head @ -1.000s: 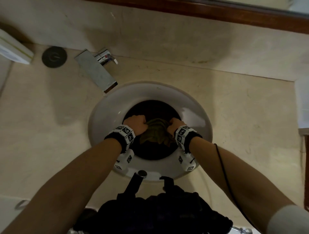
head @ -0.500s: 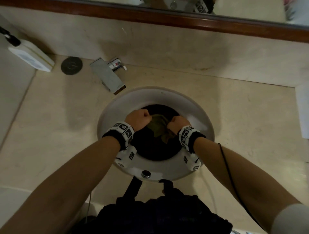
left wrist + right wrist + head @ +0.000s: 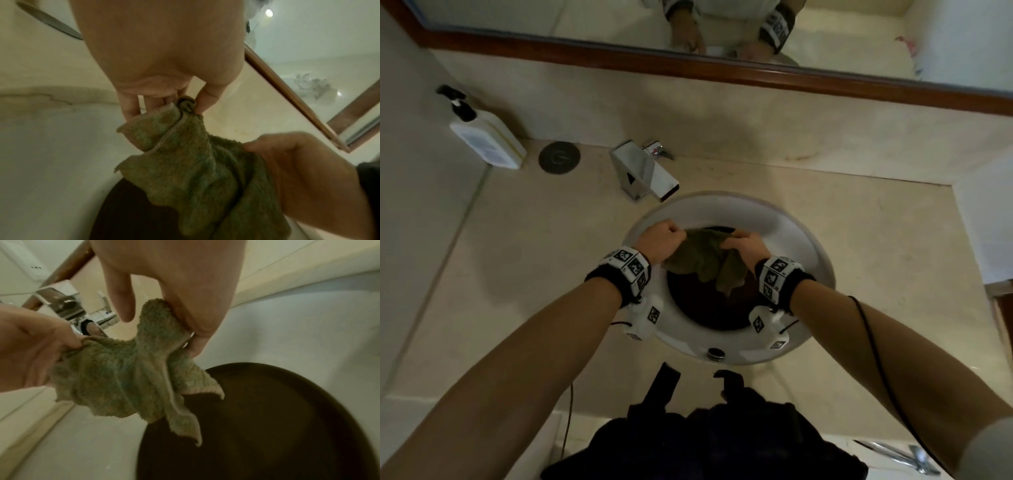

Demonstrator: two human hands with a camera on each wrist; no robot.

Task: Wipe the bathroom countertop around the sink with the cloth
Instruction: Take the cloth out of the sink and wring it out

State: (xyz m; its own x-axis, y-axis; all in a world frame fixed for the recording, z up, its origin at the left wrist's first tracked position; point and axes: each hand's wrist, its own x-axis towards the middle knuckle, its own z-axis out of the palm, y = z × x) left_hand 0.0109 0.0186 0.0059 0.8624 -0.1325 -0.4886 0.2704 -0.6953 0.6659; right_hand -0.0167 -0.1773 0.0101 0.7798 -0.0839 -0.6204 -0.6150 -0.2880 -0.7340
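Over round white sink basin (image 3: 796,240): crumpled olive-green terry cloth (image 3: 703,262) stretched between left hand (image 3: 659,243) and right hand (image 3: 746,248), fingers pinching opposite edges. Probably shaken open above bowl, catching drips. Beige stone countertop (image 3: 544,260) unwiped.

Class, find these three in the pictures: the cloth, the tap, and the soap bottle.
cloth (image 3: 700,262): head view, on its bunched middle between the hands.
tap (image 3: 645,174): head view, on the flat top of the spout.
soap bottle (image 3: 488,142): head view, on its white body.

A wood-framed mirror (image 3: 722,70) runs along the beige wall (image 3: 722,113), with a pump bottle (image 3: 482,133) below its left end.
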